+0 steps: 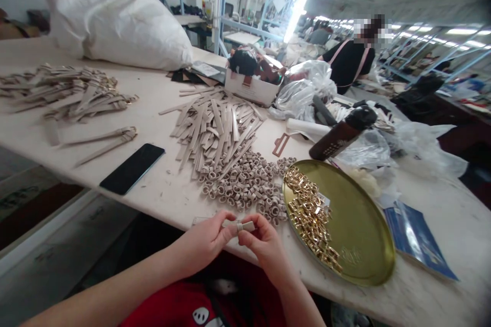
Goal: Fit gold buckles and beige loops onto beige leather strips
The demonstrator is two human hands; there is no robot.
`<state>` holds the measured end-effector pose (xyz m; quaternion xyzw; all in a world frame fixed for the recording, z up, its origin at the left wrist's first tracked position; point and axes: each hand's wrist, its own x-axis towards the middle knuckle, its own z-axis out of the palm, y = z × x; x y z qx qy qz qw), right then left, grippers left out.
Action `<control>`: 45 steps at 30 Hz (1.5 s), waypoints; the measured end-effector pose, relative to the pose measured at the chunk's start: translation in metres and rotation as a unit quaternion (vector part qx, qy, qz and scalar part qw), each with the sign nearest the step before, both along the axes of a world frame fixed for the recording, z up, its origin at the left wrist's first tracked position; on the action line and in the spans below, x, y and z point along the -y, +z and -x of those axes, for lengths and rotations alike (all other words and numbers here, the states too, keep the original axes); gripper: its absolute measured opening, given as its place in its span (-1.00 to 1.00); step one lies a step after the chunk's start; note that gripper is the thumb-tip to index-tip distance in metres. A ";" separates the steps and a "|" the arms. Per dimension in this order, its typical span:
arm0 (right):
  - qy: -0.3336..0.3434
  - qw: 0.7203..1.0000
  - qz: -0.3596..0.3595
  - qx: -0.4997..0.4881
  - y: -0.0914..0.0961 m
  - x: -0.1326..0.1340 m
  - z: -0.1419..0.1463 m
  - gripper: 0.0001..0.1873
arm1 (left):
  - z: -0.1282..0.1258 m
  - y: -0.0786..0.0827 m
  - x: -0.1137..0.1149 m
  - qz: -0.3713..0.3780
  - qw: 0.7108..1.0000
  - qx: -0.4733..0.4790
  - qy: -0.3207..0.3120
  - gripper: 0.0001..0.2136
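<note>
My left hand (207, 242) and my right hand (264, 245) meet at the near table edge, both pinching one beige strap (240, 225) with a small loop band around its middle. Just beyond lies a heap of beige loop rings (245, 181). Behind it sits a pile of loose beige straps (217, 130). To the right a round gold tray (356, 225) holds a line of gold buckles (310, 214).
A black phone (132, 167) lies left of the piles. Finished straps with buckles (72, 92) are heaped at far left, a big white sack (111, 15) behind. A brown bottle (339, 135), plastic bags, a white box (251, 87) and a blue booklet (416, 237) crowd the right. Another person (351, 59) works beyond.
</note>
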<state>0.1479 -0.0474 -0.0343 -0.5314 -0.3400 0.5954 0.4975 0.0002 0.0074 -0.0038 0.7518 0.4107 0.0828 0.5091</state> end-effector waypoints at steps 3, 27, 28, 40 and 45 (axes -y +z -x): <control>0.014 0.999 -0.005 -0.044 0.002 0.002 0.008 -0.69 | -0.005 -0.004 0.000 0.022 0.999 0.044 0.002 -0.62; 0.024 0.687 0.125 0.715 -0.001 -0.043 -0.153 -0.89 | 0.005 -0.017 0.016 0.178 0.970 0.154 0.058 -0.58; 0.020 0.690 0.124 0.713 0.001 -0.044 -0.151 -0.89 | 0.004 -0.017 0.018 0.181 0.970 0.155 0.056 -0.58; -0.028 0.876 0.023 0.482 0.016 -0.030 -0.127 -0.75 | 0.006 -0.010 0.021 0.181 0.969 0.158 0.052 -0.62; -0.033 0.998 -0.010 0.053 0.019 -0.006 -0.056 -0.73 | -0.012 -0.012 0.017 0.192 0.969 0.147 0.039 -0.68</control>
